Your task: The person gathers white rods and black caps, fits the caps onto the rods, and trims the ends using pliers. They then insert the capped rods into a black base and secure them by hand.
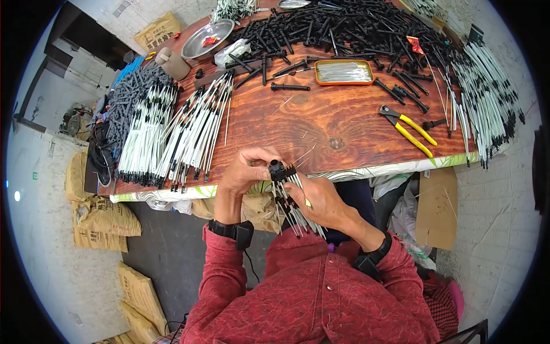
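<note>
Over my lap, just off the table's front edge, a bundle of thin white rods with black ends (291, 211) hangs tilted downward. My right hand (323, 202) is closed around it, with the thumb lying across the rods. At the bundle's upper end sits a black ribbed tubular piece (277, 167). The fingers of my left hand (250, 170) are closed on this piece from the left. A thin needle-like rod (306, 153) sticks out above my right hand. Some of my fingertips are hidden behind the bundle and the black piece.
Black plastic stems (332, 26) heap across the back of the wooden table (258, 123). White rods (152, 140) pile at left, more rods (487, 97) at right. Yellow-handled pliers (409, 129), an orange-rimmed tray of needles (344, 72) and a metal bowl (195, 49) lie between.
</note>
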The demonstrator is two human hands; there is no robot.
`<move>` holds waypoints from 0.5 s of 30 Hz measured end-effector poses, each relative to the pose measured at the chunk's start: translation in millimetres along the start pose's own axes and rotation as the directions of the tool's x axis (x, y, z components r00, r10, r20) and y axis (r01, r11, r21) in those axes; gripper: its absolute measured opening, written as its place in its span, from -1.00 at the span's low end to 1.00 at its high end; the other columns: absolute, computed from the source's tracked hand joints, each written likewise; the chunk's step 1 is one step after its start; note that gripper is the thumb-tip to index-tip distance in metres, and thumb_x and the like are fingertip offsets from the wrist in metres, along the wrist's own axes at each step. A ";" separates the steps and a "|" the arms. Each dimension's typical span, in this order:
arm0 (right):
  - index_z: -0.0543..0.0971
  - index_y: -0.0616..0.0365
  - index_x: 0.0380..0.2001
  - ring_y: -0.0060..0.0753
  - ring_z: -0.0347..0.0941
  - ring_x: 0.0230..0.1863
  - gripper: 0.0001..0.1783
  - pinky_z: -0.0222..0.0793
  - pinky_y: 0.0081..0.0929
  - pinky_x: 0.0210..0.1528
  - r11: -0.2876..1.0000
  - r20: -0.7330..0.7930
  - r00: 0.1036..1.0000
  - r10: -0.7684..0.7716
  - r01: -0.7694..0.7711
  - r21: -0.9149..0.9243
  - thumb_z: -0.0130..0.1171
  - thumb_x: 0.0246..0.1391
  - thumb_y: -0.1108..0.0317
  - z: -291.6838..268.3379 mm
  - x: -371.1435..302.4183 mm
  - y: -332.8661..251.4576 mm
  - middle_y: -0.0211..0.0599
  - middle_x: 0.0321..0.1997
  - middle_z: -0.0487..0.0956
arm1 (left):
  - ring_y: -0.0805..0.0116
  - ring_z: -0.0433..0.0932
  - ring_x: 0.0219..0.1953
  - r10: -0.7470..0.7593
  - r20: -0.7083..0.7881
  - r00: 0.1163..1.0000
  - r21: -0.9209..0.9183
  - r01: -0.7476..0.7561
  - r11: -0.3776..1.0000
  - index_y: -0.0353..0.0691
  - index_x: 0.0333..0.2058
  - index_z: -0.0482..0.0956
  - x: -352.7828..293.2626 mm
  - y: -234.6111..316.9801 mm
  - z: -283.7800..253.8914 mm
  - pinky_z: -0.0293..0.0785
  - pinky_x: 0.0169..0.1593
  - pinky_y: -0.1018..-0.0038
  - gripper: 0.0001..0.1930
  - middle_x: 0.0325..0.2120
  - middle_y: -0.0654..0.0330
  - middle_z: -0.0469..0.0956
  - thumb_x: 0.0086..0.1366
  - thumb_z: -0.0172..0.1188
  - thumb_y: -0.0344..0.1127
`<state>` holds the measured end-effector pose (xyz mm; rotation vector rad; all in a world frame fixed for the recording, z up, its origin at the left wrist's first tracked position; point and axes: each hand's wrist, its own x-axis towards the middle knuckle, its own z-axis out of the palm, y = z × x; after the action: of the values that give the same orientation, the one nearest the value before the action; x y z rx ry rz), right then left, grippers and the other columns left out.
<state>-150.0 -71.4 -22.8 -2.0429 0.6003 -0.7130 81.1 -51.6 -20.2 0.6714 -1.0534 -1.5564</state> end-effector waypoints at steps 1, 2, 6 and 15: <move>0.42 0.29 -0.16 0.16 0.46 -0.56 -0.69 0.30 -0.05 -0.51 1.000 0.006 1.000 -0.017 0.017 -0.001 -0.03 0.38 0.19 -1.6 0.8 0.1 0.01 -0.63 0.46 | 0.33 0.60 -0.18 -0.025 -0.029 0.999 0.029 0.026 0.999 -0.29 -0.14 0.68 -0.1 0.8 1.3 0.53 -0.10 0.46 -0.62 -0.21 0.10 0.61 0.01 0.50 -0.44; 0.41 0.32 -0.13 0.19 0.47 -0.56 -0.68 0.30 -0.03 -0.53 0.999 0.012 0.999 -0.034 0.034 -0.001 0.01 0.35 0.21 -2.9 1.7 0.2 0.04 -0.63 0.47 | 0.34 0.59 -0.19 -0.049 -0.058 0.997 0.058 0.053 0.997 -0.26 -0.12 0.68 -0.3 2.2 3.1 0.52 -0.13 0.47 -0.59 -0.23 0.10 0.61 -0.01 0.52 -0.40; 0.42 0.30 -0.18 0.18 0.46 -0.57 -0.71 0.30 -0.04 -0.52 0.999 0.003 0.999 -0.053 0.053 -0.008 0.00 0.36 0.22 -6.3 -1.2 -1.9 0.03 -0.62 0.46 | 0.42 0.58 -0.20 -0.180 -0.150 0.972 0.125 0.200 0.972 -0.23 0.00 0.62 -1.0 15.7 12.7 0.50 -0.19 0.54 -0.44 -0.22 0.14 0.61 -0.03 0.55 -0.37; 0.44 0.29 -0.23 0.15 0.45 -0.57 -0.72 0.30 -0.08 -0.53 0.996 -0.013 0.996 -0.087 0.087 0.024 0.00 0.36 0.22 -11.1 -3.7 -3.7 0.00 -0.62 0.46 | 0.55 0.59 -0.40 -0.300 -0.308 0.903 0.251 0.381 0.890 -0.26 0.27 0.37 -1.5 50.0 42.9 0.50 -0.34 0.60 -0.17 -0.29 0.20 0.66 -0.03 0.52 -0.43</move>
<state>-159.7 -73.5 -15.5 -2.0540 0.5090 -0.7800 68.0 -39.3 43.2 1.3039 -1.0197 -1.5568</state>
